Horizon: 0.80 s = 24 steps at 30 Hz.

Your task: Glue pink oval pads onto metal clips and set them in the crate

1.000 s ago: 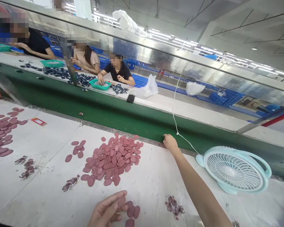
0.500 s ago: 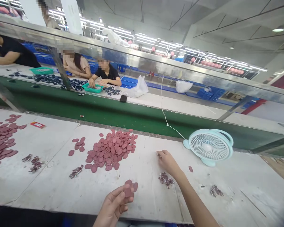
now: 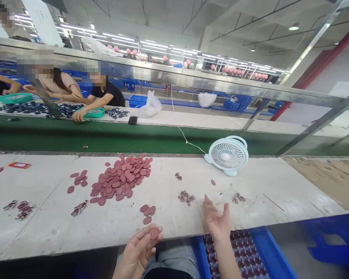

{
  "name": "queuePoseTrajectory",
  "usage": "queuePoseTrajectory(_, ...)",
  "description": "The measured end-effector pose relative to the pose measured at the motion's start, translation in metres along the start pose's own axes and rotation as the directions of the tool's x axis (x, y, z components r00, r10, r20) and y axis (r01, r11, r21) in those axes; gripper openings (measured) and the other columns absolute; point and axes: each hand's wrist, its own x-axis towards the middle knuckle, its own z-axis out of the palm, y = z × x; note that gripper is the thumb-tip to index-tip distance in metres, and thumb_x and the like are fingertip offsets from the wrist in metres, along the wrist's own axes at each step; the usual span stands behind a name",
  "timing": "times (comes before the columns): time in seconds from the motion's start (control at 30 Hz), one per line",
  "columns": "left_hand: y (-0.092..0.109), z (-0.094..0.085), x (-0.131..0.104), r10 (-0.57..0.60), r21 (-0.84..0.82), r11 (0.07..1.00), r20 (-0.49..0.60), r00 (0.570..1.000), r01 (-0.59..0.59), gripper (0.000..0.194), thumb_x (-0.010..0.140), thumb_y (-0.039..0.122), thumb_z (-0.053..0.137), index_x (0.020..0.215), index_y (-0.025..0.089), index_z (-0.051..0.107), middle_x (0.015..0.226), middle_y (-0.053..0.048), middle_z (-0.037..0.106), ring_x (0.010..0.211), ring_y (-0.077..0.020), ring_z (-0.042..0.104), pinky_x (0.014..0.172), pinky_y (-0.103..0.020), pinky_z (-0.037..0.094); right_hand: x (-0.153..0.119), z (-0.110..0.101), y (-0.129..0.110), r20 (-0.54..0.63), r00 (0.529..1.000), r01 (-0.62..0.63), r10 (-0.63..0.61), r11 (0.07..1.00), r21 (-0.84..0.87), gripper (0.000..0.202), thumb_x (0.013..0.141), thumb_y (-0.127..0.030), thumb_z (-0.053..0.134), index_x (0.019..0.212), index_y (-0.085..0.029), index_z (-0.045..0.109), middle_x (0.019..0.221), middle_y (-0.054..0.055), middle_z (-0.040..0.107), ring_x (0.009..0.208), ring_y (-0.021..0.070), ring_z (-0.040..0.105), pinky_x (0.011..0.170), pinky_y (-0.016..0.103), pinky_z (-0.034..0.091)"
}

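Head view | disc pile (image 3: 120, 179) | fan (image 3: 228, 154) | blue crate (image 3: 267, 255)

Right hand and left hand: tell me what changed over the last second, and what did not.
The right hand drew back from the far edge of the table by the green belt to the near edge, and now hovers open, palm up, above the blue bin. The left hand lifted off the tabletop and now pinches one red disc. The big disc pile and the fan stayed put.
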Motion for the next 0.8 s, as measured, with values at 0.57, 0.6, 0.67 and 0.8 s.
queuePoseTrajectory(0.57, -0.011, 0.059, 0.046, -0.137, -0.037, 0.988, 0.240, 0.961, 0.150, 0.030, 0.081, 0.029, 0.083, 0.109, 0.016, 0.079, 0.114, -0.015, 0.080, 0.095, -0.0205, 0.077, 0.077, -0.021, 0.056, -0.029, 0.089, 0.034, -0.217, 0.976, -0.050, -0.028, 0.938, -0.343, 0.033, 0.093, -0.050, 0.065, 0.110, -0.025, 0.056, 0.062, -0.006, 0.058, 0.043, 0.0134, 0.055, 0.039, 0.023, 0.044)
queuePoseTrajectory(0.6, -0.010, 0.060, 0.048, -0.140, -0.036, 0.988, 0.243, 0.960, 0.153, 0.031, 0.081, 0.030, 0.084, 0.108, 0.016, 0.080, 0.113, -0.014, 0.080, 0.095, -0.0210, 0.077, 0.078, -0.022, 0.056, -0.030, 0.092, 0.038, -0.170, 0.981, 0.018, -0.098, 0.908, -0.418, 0.028, 0.094, -0.046, 0.064, 0.111, -0.025, 0.056, 0.066, -0.004, 0.060, 0.047, 0.0147, 0.058, 0.043, 0.026, 0.047)
queuePoseTrajectory(0.67, -0.008, 0.061, 0.052, -0.144, -0.036, 0.987, 0.256, 0.956, 0.158, 0.032, 0.080, 0.032, 0.085, 0.107, 0.017, 0.080, 0.113, -0.014, 0.080, 0.093, -0.0218, 0.077, 0.080, -0.024, 0.056, -0.029, 0.095, 0.044, -0.072, 0.975, 0.146, -0.211, 0.850, -0.506, 0.022, 0.096, -0.039, 0.060, 0.112, -0.026, 0.056, 0.075, 0.000, 0.064, 0.053, 0.0174, 0.062, 0.048, 0.031, 0.051)
queuePoseTrajectory(0.8, -0.003, 0.061, 0.059, -0.155, -0.050, 0.984, 0.254, 0.955, 0.173, 0.034, 0.078, 0.035, 0.086, 0.107, 0.017, 0.081, 0.112, -0.013, 0.080, 0.090, -0.0212, 0.077, 0.082, -0.027, 0.057, -0.021, 0.096, 0.051, -0.012, 0.934, 0.274, -0.357, 0.740, -0.615, 0.022, 0.096, -0.035, 0.057, 0.115, -0.024, 0.058, 0.074, 0.004, 0.064, 0.055, 0.0217, 0.060, 0.049, 0.037, 0.051)
